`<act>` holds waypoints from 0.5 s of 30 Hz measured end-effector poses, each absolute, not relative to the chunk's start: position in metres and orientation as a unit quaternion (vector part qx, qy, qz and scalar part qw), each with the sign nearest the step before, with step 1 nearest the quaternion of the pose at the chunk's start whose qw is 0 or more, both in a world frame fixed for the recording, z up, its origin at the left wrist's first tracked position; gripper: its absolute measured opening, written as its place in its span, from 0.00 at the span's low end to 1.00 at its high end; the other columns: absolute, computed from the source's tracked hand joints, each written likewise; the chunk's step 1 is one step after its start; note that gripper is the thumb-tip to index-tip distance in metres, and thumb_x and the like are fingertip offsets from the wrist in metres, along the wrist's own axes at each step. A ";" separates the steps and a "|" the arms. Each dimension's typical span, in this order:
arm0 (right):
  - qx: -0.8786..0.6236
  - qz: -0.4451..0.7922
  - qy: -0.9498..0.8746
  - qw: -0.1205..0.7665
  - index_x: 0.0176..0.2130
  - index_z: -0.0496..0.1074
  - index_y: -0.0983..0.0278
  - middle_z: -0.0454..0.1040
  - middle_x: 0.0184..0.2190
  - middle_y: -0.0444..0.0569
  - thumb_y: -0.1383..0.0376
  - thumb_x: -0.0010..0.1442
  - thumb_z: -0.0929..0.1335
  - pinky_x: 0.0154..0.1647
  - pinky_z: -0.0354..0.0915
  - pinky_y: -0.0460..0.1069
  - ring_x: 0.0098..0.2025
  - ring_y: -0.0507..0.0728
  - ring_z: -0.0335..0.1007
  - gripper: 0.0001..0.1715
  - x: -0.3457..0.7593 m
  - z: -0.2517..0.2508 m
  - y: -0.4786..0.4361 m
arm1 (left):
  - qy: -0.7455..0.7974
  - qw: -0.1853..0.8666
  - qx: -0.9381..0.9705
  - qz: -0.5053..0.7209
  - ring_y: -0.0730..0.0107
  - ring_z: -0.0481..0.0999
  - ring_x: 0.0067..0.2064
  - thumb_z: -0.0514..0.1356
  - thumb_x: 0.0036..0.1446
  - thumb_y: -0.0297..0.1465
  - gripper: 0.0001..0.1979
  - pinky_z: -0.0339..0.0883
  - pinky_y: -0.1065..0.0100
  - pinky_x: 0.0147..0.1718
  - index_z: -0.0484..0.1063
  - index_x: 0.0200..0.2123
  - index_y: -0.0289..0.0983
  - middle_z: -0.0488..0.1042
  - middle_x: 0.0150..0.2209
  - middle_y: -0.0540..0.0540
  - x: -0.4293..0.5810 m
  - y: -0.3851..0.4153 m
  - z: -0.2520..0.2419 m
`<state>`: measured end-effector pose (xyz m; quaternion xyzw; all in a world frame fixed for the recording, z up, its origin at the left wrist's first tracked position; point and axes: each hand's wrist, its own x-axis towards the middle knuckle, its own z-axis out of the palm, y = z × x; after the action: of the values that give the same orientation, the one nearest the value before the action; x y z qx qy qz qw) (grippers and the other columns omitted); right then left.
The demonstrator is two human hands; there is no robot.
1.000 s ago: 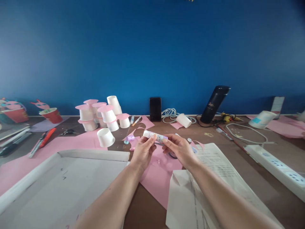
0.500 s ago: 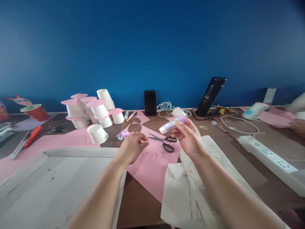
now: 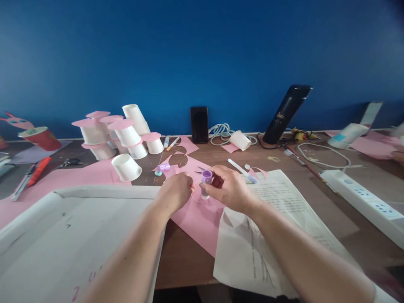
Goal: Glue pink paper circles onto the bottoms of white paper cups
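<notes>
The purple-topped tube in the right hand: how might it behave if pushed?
The purple-topped tube, narrow and nearly upright, would probably tip. Its round top suggests rolling once down. It looks undented in the right hand, so likely stiff.

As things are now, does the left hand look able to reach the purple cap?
Probably yes. The purple cap lies just beyond the left hand, and nothing seems to stand between them, though I cannot tell whether that hand holds something.

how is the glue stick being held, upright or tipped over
Upright, or nearly so: in the right hand, the glue stick has its purple end up and white end down.
</notes>
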<state>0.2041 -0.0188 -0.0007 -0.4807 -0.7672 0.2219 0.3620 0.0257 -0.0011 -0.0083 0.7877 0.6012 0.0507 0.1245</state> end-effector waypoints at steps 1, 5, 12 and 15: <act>-0.482 0.219 -0.770 0.356 0.28 0.66 0.62 0.67 0.27 0.41 0.62 0.53 0.70 0.30 0.58 0.47 0.29 0.51 0.62 0.09 0.204 -0.001 -0.019 | 0.602 0.122 0.788 0.050 0.68 0.70 0.29 0.55 0.51 0.28 0.07 0.55 0.68 0.26 0.68 0.22 0.37 0.74 0.32 0.47 0.025 -0.001 -0.009; -0.478 0.211 -0.780 0.344 0.28 0.66 0.62 0.67 0.27 0.41 0.61 0.53 0.70 0.30 0.58 0.47 0.29 0.51 0.62 0.09 0.202 -0.002 -0.019 | 0.606 0.123 0.785 0.050 0.68 0.70 0.29 0.55 0.51 0.28 0.08 0.54 0.68 0.26 0.67 0.22 0.37 0.74 0.31 0.47 0.025 -0.002 -0.008; -0.460 0.193 -0.793 0.348 0.29 0.67 0.62 0.67 0.27 0.41 0.63 0.53 0.70 0.30 0.57 0.46 0.28 0.50 0.62 0.07 0.202 -0.005 -0.018 | 0.607 0.122 0.783 0.048 0.69 0.70 0.29 0.55 0.50 0.27 0.07 0.54 0.68 0.25 0.66 0.22 0.37 0.74 0.32 0.46 0.026 -0.003 -0.006; -0.456 0.185 -0.799 0.345 0.29 0.67 0.62 0.68 0.27 0.41 0.63 0.53 0.70 0.30 0.57 0.46 0.27 0.50 0.62 0.07 0.202 -0.005 -0.018 | 0.603 0.120 0.787 0.044 0.70 0.69 0.28 0.55 0.49 0.26 0.07 0.53 0.68 0.25 0.65 0.21 0.37 0.73 0.31 0.47 0.026 -0.002 -0.008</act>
<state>0.2024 -0.0181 -0.0052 -0.4560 -0.7994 0.1847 0.3448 0.0257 -0.0017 -0.0082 0.7872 0.6033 0.0439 0.1202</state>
